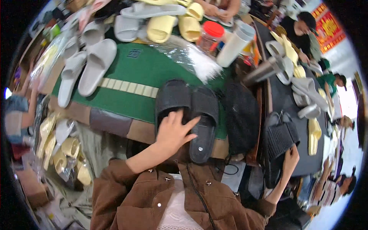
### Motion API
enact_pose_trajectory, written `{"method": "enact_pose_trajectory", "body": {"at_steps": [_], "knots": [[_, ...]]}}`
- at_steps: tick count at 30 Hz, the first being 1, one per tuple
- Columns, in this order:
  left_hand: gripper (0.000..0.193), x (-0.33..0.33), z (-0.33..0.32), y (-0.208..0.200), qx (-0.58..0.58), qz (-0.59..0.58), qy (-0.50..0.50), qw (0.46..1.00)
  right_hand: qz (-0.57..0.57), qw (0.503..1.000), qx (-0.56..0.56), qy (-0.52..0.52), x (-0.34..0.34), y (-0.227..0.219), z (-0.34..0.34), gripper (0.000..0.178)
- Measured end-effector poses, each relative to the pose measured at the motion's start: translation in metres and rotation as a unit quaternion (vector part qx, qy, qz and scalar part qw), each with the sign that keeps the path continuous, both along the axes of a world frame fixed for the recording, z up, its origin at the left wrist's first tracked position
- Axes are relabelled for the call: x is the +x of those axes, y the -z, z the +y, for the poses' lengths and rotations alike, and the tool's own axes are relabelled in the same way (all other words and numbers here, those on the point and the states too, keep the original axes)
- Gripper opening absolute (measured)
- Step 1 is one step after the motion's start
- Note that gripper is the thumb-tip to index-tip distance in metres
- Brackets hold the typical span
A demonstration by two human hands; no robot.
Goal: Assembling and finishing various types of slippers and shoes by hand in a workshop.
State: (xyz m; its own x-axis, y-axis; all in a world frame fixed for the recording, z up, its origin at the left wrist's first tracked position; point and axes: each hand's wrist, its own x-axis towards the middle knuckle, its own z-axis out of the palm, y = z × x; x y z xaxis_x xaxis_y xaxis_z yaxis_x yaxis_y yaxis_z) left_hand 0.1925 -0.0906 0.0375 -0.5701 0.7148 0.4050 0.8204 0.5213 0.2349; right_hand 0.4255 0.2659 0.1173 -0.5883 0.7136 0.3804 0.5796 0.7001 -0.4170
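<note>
Two black slide sandals lie side by side on the green mat (126, 65) in front of me, toes pointing away. My left hand (173, 128), fingers spread, is over the heel part of the left slide (173, 96). Its fingertips are at the strap's opening, and its thumb reaches toward the right slide (203, 147), which has a small pale dot on its footbed. Off to the right, my right hand (292, 156) grips another black slide (281, 138) by its side, with the ribbed strap facing up. Whether a second slide is under it, I cannot tell.
Grey slides (97, 67) and yellow slides (160, 28) lie at the far left and back. Clear plastic bags (172, 48), a red-lidded jar (212, 32) and a white roll (235, 44) stand behind. A dark conveyor belt (299, 153) carries slides at right, with people beside it.
</note>
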Motion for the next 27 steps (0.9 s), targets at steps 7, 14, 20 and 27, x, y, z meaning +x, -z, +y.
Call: {"method": "enact_pose_trajectory", "body": {"at_steps": [7, 14, 20, 27], "knots": [[0.017, -0.029, 0.002, 0.012, 0.103, 0.072, -0.047, 0.991, 0.014, 0.998, -0.002, -0.053, 0.010, 0.011, 0.014, 0.029], [0.005, -0.117, -0.102, -0.048, -0.001, 0.235, -0.246, 0.940, 0.016, 0.999, 0.009, -0.034, 0.011, 0.010, 0.012, 0.023], [0.025, -0.230, -0.212, -0.071, -0.050, 0.290, -0.429, 0.854, -0.017, 0.996, 0.056, -0.061, -0.016, -0.007, -0.031, 0.007], [0.037, -0.288, -0.307, -0.012, 0.097, 0.098, -0.419, 0.897, -0.013, 0.981, -0.010, -0.192, -0.095, -0.031, -0.117, 0.014]]}}
